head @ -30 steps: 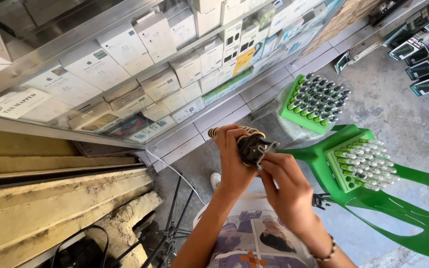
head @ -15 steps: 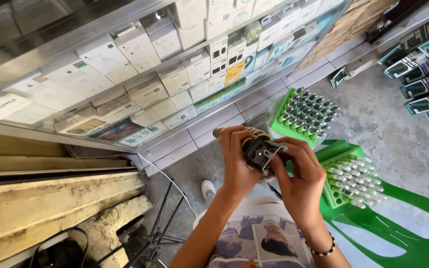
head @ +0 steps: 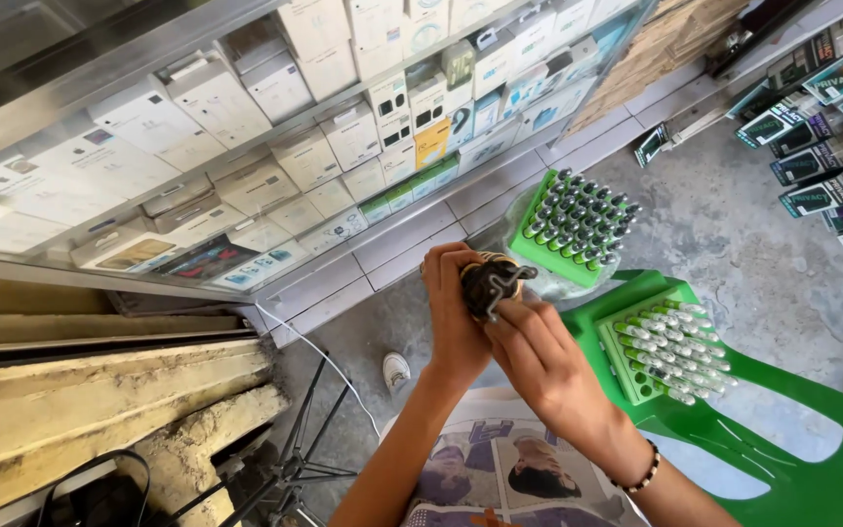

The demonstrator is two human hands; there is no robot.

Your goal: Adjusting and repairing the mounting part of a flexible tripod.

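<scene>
Above a green plastic chair (head: pixel 812 459), both hands, left hand (head: pixel 456 317) and right hand (head: pixel 539 356), clamp fingers around a small dark, rigid-looking metal-and-plastic part (head: pixel 490 281), probably light, best gripped by its sides.

Left hand (head: pixel 456 312) and right hand (head: pixel 539 356) raised together, fingers curled, forearms converging

1. Bare concrete floor (head: pixel 734 224) is lying open on the far right
2. Two green racks (head: pixel 573 229) of tubes are standing just beside the hands, blocking the right
3. The glass showcase (head: pixel 246 166) is closing the left
</scene>
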